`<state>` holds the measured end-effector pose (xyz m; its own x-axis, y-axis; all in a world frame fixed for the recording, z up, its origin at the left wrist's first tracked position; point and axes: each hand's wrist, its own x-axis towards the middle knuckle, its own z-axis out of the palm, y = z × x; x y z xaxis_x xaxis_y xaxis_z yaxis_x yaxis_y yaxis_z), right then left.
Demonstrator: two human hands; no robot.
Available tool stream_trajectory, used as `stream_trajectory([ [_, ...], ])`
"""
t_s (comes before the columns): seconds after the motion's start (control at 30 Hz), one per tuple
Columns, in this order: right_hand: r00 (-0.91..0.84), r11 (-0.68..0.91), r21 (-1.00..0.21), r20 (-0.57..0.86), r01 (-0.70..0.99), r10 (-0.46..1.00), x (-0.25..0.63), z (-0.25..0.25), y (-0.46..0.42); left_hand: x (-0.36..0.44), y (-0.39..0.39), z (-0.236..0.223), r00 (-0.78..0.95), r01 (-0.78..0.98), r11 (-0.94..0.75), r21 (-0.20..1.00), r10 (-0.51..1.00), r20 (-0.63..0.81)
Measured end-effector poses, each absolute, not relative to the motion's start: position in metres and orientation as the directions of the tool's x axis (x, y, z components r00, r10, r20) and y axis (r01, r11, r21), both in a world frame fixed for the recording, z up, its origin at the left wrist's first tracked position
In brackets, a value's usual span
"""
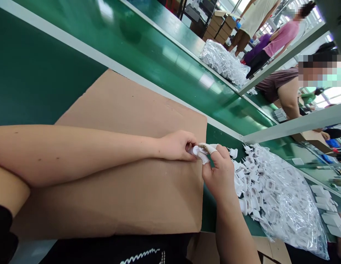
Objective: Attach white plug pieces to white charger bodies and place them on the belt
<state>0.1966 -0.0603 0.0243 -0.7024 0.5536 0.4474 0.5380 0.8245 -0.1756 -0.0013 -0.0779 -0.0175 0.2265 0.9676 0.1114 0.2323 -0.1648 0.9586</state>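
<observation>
My left hand (176,145) and my right hand (219,172) meet over the right edge of a brown cardboard sheet (126,190). Both pinch the same small white plastic part (199,150) between their fingertips. White finger cots cover several fingertips of my right hand. My left forearm lies across the cardboard. Just right of my hands lies a heap of the same white parts (249,179), spilling from a clear plastic bag (288,205).
The cardboard lies on a green workbench (27,80) beside a green conveyor belt (148,47). A second bag of white parts (224,62) sits beyond the belt. Other people stand and sit at the far right. Cardboard boxes (220,25) are stacked behind.
</observation>
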Motion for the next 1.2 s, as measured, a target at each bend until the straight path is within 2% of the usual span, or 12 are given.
stream_trajectory([
  [0.23,-0.617,0.813,-0.191,0.564,0.550,0.550,0.199,0.024,-0.062,-0.002,-0.078,-0.016,0.231,0.268,-0.156,0.951,0.969,0.094],
  [0.47,-0.687,0.822,-0.190,0.467,0.536,0.556,0.197,0.023,-0.062,-0.002,-0.078,-0.016,0.233,0.251,-0.173,0.952,0.966,0.114],
  [0.67,-0.701,0.810,-0.118,0.442,0.574,0.560,0.194,0.028,-0.062,-0.001,-0.078,-0.018,0.225,0.242,-0.170,0.955,0.968,0.115],
  [0.9,-0.680,0.772,-0.206,0.375,0.601,0.630,0.193,0.030,-0.054,0.000,-0.081,-0.013,0.200,0.279,-0.123,0.952,0.977,0.068],
  [1.03,-0.594,0.720,-0.382,0.407,0.579,0.694,0.195,0.021,-0.054,0.000,-0.081,-0.013,0.198,0.307,-0.132,0.942,0.977,0.073],
  [1.1,-0.576,0.707,-0.431,0.409,0.561,0.707,0.195,0.018,-0.057,0.000,-0.081,-0.015,0.214,0.307,-0.152,0.939,0.973,0.087],
  [1.2,-0.543,0.637,-0.503,0.341,0.584,0.767,0.195,0.015,-0.062,0.001,-0.083,-0.018,0.228,0.312,-0.180,0.933,0.967,0.110],
])
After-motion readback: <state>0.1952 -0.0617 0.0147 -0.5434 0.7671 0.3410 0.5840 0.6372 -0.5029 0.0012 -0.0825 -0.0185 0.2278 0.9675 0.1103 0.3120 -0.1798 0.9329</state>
